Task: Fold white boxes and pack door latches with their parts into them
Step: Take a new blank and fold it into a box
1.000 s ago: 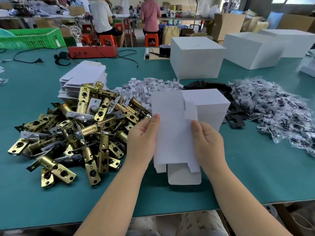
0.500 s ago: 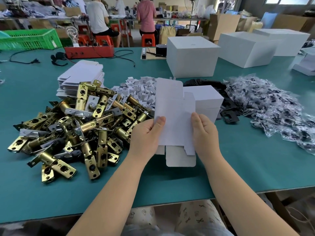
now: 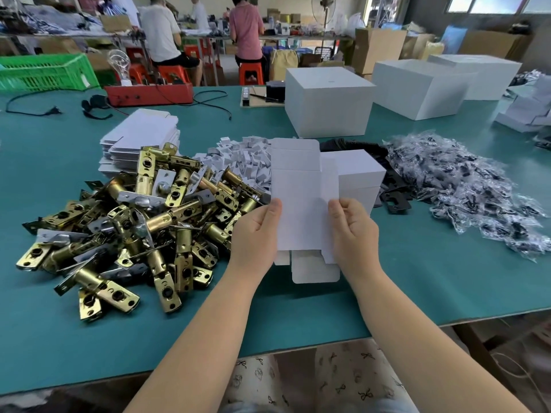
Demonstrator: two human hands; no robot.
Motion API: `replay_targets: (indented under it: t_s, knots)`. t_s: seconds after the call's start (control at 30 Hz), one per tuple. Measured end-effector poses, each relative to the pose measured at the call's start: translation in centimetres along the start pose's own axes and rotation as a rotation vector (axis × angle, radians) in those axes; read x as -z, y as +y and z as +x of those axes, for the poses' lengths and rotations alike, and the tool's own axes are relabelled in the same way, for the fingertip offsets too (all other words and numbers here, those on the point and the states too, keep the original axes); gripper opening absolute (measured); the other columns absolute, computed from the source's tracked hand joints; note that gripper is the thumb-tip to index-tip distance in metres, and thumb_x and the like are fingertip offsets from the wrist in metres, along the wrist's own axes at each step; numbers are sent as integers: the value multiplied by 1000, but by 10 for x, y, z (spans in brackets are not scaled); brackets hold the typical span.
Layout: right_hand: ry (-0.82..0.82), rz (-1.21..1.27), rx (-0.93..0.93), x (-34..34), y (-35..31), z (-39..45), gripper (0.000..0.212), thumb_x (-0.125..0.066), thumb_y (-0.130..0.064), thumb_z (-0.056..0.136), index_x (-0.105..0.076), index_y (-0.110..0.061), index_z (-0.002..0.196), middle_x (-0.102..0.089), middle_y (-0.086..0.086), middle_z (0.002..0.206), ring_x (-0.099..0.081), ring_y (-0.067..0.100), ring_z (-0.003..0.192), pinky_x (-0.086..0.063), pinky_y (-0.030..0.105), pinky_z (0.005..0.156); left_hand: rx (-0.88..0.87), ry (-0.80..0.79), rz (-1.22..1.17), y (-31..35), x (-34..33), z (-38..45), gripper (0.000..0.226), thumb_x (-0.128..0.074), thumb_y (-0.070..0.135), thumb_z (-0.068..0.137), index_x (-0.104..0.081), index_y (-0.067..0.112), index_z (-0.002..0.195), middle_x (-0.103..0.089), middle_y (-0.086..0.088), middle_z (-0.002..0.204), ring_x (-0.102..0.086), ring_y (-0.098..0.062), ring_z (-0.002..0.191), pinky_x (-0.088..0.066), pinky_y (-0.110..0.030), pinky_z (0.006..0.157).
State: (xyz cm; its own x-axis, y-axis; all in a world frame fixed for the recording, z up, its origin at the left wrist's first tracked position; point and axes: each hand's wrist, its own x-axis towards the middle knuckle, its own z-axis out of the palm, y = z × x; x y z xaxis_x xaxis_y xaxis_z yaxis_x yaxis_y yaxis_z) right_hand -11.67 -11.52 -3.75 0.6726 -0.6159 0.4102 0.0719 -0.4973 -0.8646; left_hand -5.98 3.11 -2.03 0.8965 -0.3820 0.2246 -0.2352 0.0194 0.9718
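I hold a flat white box blank [image 3: 299,201] upright above the green table [image 3: 447,287]. My left hand [image 3: 256,234] grips its left edge, thumb on the front. My right hand [image 3: 353,231] pinches its right edge. The blank's bottom flaps hang below my hands. A heap of brass door latches [image 3: 134,222] lies to the left. Behind the blank stand folded small white boxes [image 3: 357,174]. A pile of small white card pieces [image 3: 244,162] lies between the latches and the boxes. Bagged screw packs [image 3: 465,189] spread out on the right.
A stack of flat box blanks [image 3: 140,138] sits behind the latches. Black strike plates [image 3: 393,198] lie beside the folded boxes. Large white cartons [image 3: 328,99] stand at the back. A red tray [image 3: 149,93] and cables lie far left. People sit at benches behind.
The blank has risen and stands more upright. My right hand's fingers have curled tighter onto its right edge. Both hands moved slightly away from me.
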Motion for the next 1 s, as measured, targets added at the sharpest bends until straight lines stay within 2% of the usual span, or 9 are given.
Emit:
replay_targets:
  t_s: [0.1, 0.2, 0.33, 0.4, 0.6, 0.67, 0.77, 0.87, 1.0]
  knots:
    - [19, 3, -13, 2, 0, 0, 18, -47, -49, 90, -51, -35, 100, -57, -17, 63, -52, -16, 68, -37, 3, 59, 43, -6, -39, -1, -2, -1, 49, -39, 40, 103, -71, 8, 85, -70, -20, 91, -61, -19, 80, -49, -35, 75]
    - [7, -13, 1, 2, -2, -1, 21, -41, -47, 90, -54, -32, 96, -60, -30, 69, -51, -22, 76, -35, 0, 62, 154, -123, -212, 5, -2, -2, 45, -37, 41, 104, -76, 46, 81, -75, 17, 93, -69, 1, 86, -53, -15, 66]
    - [-18, 43, 22, 3, -3, -4, 24, -40, -48, 90, -53, -35, 74, -58, -23, 66, -51, -12, 67, -36, 6, 57, 212, -222, -302, 7, 1, -2, 28, -49, 51, 88, -76, 42, 91, -75, 5, 99, -69, -15, 92, -56, -35, 78]
    - [-69, 136, 18, 5, -4, -5, 25, -41, -55, 83, -57, -37, 79, -62, -30, 74, -53, -11, 69, -37, 7, 59, 178, -250, -327, 8, 1, -1, 24, -54, 50, 86, -75, 41, 92, -73, 3, 93, -66, -19, 88, -54, -40, 76]
    - [-220, 388, -33, 11, -5, -3, 28, -63, -46, 76, -72, -25, 92, -73, -9, 88, -65, 8, 80, -49, 21, 67, 64, -164, -314, 7, 0, 4, 18, -62, 45, 83, -78, 37, 88, -67, 8, 71, -60, -8, 60, -48, -22, 45]
    - [-251, 440, -42, 14, -7, -2, 23, -63, -37, 78, -72, -20, 90, -73, -7, 86, -65, 10, 79, -49, 22, 66, 9, -140, -269, 8, 0, 5, 18, -68, 46, 82, -76, 39, 96, -68, 12, 71, -61, -5, 60, -45, -17, 45]
    - [-329, 502, -53, 16, -11, -2, 30, -59, -25, 81, -64, -18, 109, -73, -9, 95, -68, 9, 87, -52, 21, 70, 29, -144, -206, 7, 3, 8, 53, -64, 41, 81, -48, 54, 129, -68, 16, 72, -65, -5, 66, -51, -22, 50]
    - [-384, 563, -77, 17, -11, -1, 61, -57, -21, 79, -40, -28, 138, -70, -3, 111, -67, 22, 100, -54, 32, 79, 47, -278, -181, 5, 7, 7, 60, -56, 29, 80, -40, 72, 120, -65, 10, 71, -62, -13, 57, -50, -28, 42]
    - [-449, 647, -96, 19, -10, -1, 74, -52, -12, 77, -29, -30, 145, -66, 4, 122, -64, 28, 105, -54, 35, 79, 65, -350, -199, 3, 12, 4, 69, -55, 17, 79, -38, 57, 133, -64, 3, 71, -62, -12, 57, -50, -24, 45]
